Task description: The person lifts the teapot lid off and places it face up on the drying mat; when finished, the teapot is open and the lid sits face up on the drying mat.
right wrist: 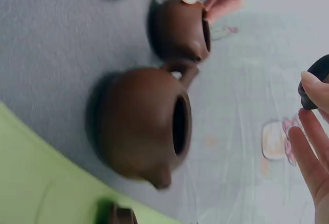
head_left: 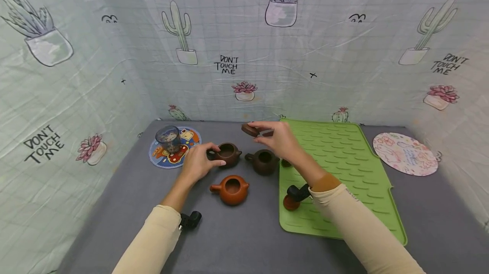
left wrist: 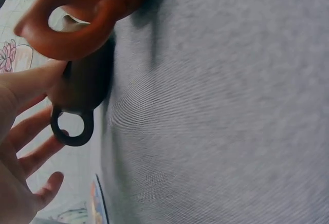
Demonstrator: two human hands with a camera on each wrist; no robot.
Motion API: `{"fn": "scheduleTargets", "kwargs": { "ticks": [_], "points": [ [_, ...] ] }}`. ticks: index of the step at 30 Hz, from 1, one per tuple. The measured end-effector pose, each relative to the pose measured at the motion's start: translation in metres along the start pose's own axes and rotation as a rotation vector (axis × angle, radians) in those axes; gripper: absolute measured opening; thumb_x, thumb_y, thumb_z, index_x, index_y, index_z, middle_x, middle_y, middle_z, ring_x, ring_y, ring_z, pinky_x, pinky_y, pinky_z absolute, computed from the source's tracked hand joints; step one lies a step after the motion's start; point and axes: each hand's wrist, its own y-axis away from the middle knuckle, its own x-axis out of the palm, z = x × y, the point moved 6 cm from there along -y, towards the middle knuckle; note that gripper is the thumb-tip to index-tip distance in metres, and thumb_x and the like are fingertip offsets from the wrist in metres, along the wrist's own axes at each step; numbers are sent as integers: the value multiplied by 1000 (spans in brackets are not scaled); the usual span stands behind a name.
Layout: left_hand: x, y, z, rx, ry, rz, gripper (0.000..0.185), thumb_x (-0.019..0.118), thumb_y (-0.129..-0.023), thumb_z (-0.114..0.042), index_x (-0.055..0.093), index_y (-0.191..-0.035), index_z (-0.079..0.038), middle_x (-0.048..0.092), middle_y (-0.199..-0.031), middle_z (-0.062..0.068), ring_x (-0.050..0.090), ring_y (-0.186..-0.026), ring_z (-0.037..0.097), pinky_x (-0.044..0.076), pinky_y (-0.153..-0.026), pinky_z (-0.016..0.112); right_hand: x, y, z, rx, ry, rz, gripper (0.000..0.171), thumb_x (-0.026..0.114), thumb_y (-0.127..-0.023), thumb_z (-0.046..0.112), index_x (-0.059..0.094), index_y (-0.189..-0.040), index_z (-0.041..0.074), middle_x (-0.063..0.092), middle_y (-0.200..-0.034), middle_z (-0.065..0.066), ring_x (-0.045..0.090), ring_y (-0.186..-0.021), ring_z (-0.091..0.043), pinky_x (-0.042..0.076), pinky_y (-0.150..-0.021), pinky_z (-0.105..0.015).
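Three lidless clay teapots stand on the grey table: a brown teapot (head_left: 227, 154) (right wrist: 180, 31), a dark brown teapot (head_left: 264, 161) (right wrist: 144, 131) and an orange teapot (head_left: 231, 189) (left wrist: 77, 18). My left hand (head_left: 206, 158) (left wrist: 23, 131) sits at the brown teapot's ring handle (left wrist: 72, 131). Its thumb touches the pot and its fingers are spread and fairly straight. Above the dark brown teapot my right hand (head_left: 264, 135) (right wrist: 308, 131) pinches a dark brown lid (head_left: 250, 130) (right wrist: 314, 77).
A green ribbed mat (head_left: 344, 168) (right wrist: 31, 183) lies to the right, with a small dark lid (head_left: 285, 163) and an orange lid (head_left: 291, 203) near its left edge. A glass (head_left: 168, 138) stands on a printed coaster at back left. Another round coaster (head_left: 405, 154) lies at far right. Cloth walls enclose the table.
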Motion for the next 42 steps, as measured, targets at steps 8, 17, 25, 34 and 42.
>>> {"fn": "scheduleTargets", "kwargs": {
  "ticks": [8,17,25,34,42],
  "points": [
    [-5,-1,4,8,0,40,34,87,-80,-34,77,-110,-21,76,-118,8,68,-110,36,44,-91,52,-33,7,-6,32,-21,-90,44,79,-85,-1,72,-127,9,75,-118,-19,76,-102,-33,64,-80,-35],
    [-3,1,7,-4,41,35,33,87,-81,-32,77,-110,-20,76,-120,9,67,-114,36,48,-95,54,-61,20,-21,115,-90,-134,46,76,-90,4,66,-135,8,71,-128,-17,71,-116,-30,60,-84,-19],
    [-2,1,9,0,64,27,33,88,-80,-32,78,-109,-20,76,-120,8,68,-111,33,50,-94,52,-82,31,-31,191,-109,-181,49,70,-96,8,58,-144,7,62,-139,-19,68,-91,7,55,-75,-10],
    [-3,-1,6,-1,77,21,32,88,-79,-33,78,-108,-21,76,-119,6,68,-112,32,49,-95,52,-95,33,-34,178,-137,-217,52,65,-98,5,52,-148,7,63,-136,-27,68,-81,12,56,-68,-13],
    [-1,-3,5,2,81,37,33,87,-80,-33,78,-109,-20,76,-120,7,68,-113,33,50,-94,51,-98,38,-46,176,-152,-209,44,64,-98,2,56,-142,3,60,-138,-29,69,-84,12,60,-74,-16]
  ]
}}
